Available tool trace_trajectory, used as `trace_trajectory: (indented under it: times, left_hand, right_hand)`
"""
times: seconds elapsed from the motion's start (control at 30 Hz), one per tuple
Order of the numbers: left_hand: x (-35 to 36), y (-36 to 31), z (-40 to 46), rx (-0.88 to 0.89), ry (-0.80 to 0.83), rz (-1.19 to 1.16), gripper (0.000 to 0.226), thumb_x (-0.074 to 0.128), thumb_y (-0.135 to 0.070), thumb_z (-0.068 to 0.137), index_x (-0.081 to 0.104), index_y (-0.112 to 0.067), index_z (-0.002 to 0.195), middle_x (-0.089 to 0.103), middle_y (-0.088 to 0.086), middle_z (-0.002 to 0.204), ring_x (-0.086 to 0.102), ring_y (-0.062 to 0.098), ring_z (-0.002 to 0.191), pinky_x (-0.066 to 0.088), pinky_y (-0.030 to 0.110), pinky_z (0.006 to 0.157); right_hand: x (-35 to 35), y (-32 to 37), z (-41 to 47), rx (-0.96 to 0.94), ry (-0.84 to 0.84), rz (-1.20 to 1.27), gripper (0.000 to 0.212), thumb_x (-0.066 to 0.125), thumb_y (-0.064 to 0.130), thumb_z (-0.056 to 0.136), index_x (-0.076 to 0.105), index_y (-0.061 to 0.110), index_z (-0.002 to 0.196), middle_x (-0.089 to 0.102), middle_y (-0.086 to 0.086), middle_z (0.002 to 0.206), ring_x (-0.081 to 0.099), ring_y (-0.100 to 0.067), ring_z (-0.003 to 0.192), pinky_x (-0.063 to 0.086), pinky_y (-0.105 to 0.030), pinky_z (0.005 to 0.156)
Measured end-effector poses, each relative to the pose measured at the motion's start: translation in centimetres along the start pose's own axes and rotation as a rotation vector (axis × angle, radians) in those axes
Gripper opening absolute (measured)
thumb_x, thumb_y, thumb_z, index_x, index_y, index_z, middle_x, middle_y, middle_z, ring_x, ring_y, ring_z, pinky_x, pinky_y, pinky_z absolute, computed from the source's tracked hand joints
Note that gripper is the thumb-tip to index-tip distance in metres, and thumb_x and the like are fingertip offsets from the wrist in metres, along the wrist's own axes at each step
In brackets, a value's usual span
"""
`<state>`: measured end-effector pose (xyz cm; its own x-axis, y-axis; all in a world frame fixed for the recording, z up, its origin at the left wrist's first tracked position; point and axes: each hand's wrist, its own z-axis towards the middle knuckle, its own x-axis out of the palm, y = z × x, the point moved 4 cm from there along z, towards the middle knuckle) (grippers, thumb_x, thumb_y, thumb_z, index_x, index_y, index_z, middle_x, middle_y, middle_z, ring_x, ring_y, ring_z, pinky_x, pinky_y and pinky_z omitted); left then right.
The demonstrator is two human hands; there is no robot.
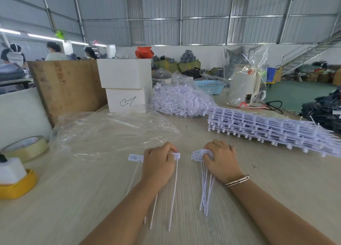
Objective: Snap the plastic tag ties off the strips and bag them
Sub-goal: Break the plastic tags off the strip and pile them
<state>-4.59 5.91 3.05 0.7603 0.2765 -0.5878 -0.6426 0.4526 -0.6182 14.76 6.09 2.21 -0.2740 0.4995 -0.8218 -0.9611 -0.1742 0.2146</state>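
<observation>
soft, even daylight is filling the hall, with strip lights (10, 31) glowing at the upper left and blowing out to white. shadows are lying faint under the forearms. glare is glinting off the clear plastic bag (114, 132) on the table (276, 180). the wide lens is bending the roof beams and table edges. the tabletop grain is smearing near the bottom, perhaps from head motion, and the far people are looking soft.

Matt white plastic tag ties (203, 153) lie on a pale, matt wood-grain table (92, 198).
</observation>
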Motion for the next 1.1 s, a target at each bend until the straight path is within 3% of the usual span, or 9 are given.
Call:
trace_trajectory:
  times: [0.13, 0.27, 0.33, 0.4, 0.53, 0.67, 0.77, 0.93, 1.1]
  left_hand:
    - [0.6, 0.5, 0.0, 0.008, 0.12, 0.049, 0.034, 0.04, -0.006, 0.087, 0.056, -0.025, 0.111, 0.061, -0.004, 0.087, 0.053, 0.022, 0.102, 0.041, 0.038, 0.09]
    - [1.4, -0.5, -0.4, 0.177, 0.158, 0.137, 0.041, 0.041, -0.005, 0.089, 0.045, -0.026, 0.124, 0.053, -0.01, 0.087, 0.047, 0.015, 0.098, 0.025, 0.023, 0.086]
    - [1.6, -1.2, -0.5, 0.239, 0.135, 0.103, 0.044, 0.042, -0.003, 0.088, 0.044, -0.023, 0.127, 0.056, -0.009, 0.1, 0.05, 0.013, 0.099, 0.024, 0.02, 0.091]
    - [1.6, -1.6, -0.5, 0.273, 0.099, 0.041, 0.045, 0.045, 0.0, 0.087, 0.045, -0.019, 0.128, 0.049, -0.012, 0.105, 0.048, 0.007, 0.094, 0.026, 0.021, 0.092]
    - [1.6, -1.9, -0.7, 0.29, 0.097, -0.006, 0.042, 0.047, -0.001, 0.087, 0.048, -0.016, 0.126, 0.043, -0.013, 0.103, 0.043, 0.0, 0.089, 0.029, 0.027, 0.096]
    - [1.1, -0.7, -0.3, 0.195, 0.111, 0.33, 0.029, 0.03, -0.034, 0.092, 0.053, -0.029, 0.109, 0.059, -0.015, 0.099, 0.05, 0.004, 0.099, 0.006, 0.032, 0.105]
    - [1.1, 0.4, -0.1, 0.073, 0.204, 0.433, 0.034, 0.024, -0.048, 0.094, 0.051, -0.03, 0.085, 0.055, -0.013, 0.082, 0.049, 0.005, 0.092, 0.006, 0.034, 0.103]
    - [1.4, 0.4, 0.2, -0.029, 0.201, 0.094, 0.039, 0.05, -0.042, 0.093, 0.041, -0.024, 0.059, 0.036, -0.008, 0.052, 0.04, 0.001, 0.055, 0.025, 0.027, 0.078]
    - [1.3, 0.3, -0.2, -0.172, 0.313, -0.251, 0.035, 0.059, -0.033, 0.09, 0.057, -0.029, 0.056, 0.047, -0.011, 0.058, 0.043, 0.003, 0.058, 0.029, 0.02, 0.059]
  right_hand:
    - [0.4, 0.2, -0.2, 0.003, 0.028, -0.024, 0.029, 0.05, 0.037, 0.086, 0.056, 0.035, 0.115, 0.051, 0.011, 0.116, 0.044, -0.011, 0.111, 0.022, -0.029, 0.09]
    - [-0.8, 1.8, -0.7, -0.053, -0.09, 0.082, 0.031, 0.042, 0.043, 0.087, 0.06, 0.033, 0.112, 0.053, 0.012, 0.114, 0.046, -0.01, 0.109, 0.019, -0.027, 0.086]
    - [-0.9, 3.1, -1.2, -0.136, -0.081, 0.139, 0.039, 0.034, 0.047, 0.085, 0.062, 0.033, 0.108, 0.054, 0.014, 0.109, 0.045, -0.006, 0.106, 0.017, -0.027, 0.083]
    - [-0.7, 4.0, -1.5, -0.189, -0.036, 0.158, 0.042, 0.03, 0.052, 0.088, 0.063, 0.034, 0.107, 0.053, 0.018, 0.107, 0.042, -0.002, 0.106, 0.017, -0.028, 0.084]
    - [-0.5, 4.3, -1.3, -0.248, 0.092, 0.25, 0.023, 0.046, 0.042, 0.095, 0.065, 0.031, 0.101, 0.054, 0.023, 0.103, 0.041, 0.0, 0.108, 0.017, -0.032, 0.094]
    - [-0.9, 4.2, -1.1, -0.221, 0.098, 0.367, 0.015, 0.054, 0.029, 0.093, 0.067, 0.02, 0.094, 0.06, 0.014, 0.096, 0.046, -0.003, 0.103, 0.019, -0.035, 0.098]
    - [-1.0, 3.8, -1.0, -0.181, 0.083, 0.379, 0.016, 0.055, 0.024, 0.093, 0.065, 0.013, 0.091, 0.061, 0.005, 0.093, 0.048, -0.006, 0.097, 0.019, -0.032, 0.096]
    - [-1.0, 3.3, -1.0, -0.128, 0.077, 0.499, 0.017, 0.058, 0.024, 0.091, 0.066, 0.01, 0.088, 0.061, 0.001, 0.086, 0.05, -0.007, 0.088, 0.02, -0.03, 0.092]
    - [-0.6, 3.3, -0.8, -0.143, 0.167, 0.549, 0.026, 0.06, 0.036, 0.088, 0.068, 0.011, 0.086, 0.065, 0.0, 0.083, 0.054, -0.006, 0.085, 0.023, -0.025, 0.087]
